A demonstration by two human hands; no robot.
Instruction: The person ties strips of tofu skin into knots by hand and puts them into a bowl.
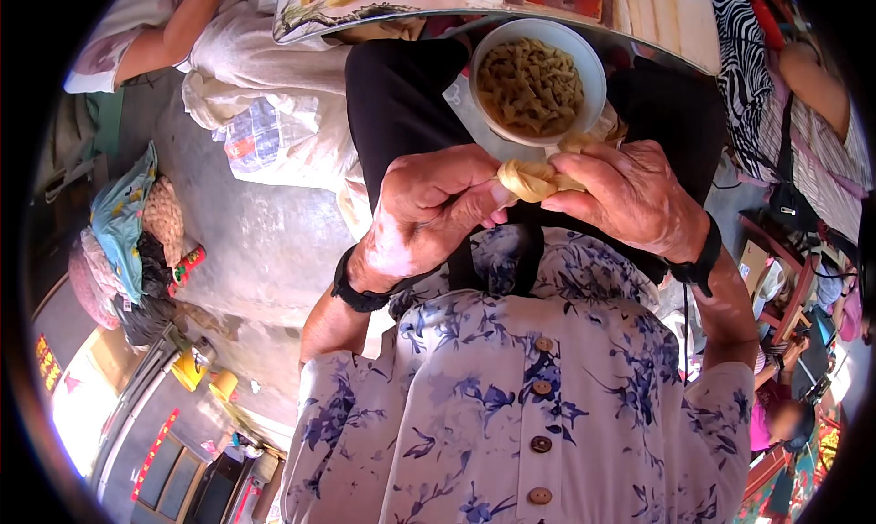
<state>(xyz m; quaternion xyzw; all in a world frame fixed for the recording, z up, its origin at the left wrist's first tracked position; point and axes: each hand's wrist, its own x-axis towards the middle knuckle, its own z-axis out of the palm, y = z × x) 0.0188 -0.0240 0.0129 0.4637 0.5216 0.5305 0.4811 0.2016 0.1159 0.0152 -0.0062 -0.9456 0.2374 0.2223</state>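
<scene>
My left hand and my right hand meet in front of my body and both grip a small pale yellow folded wrapper, pinched between the thumbs and fingers. A black band sits on each wrist. Just beyond the hands a white bowl full of yellowish chopped filling rests on my black-clad lap. A tray with a few pale folded pieces lies past the bowl, at the top of the picture.
A grey concrete floor spreads to the left, with white plastic bags and a pile of colourful cloth and bags. Another person's arm is at top left. Someone in striped clothing sits at right.
</scene>
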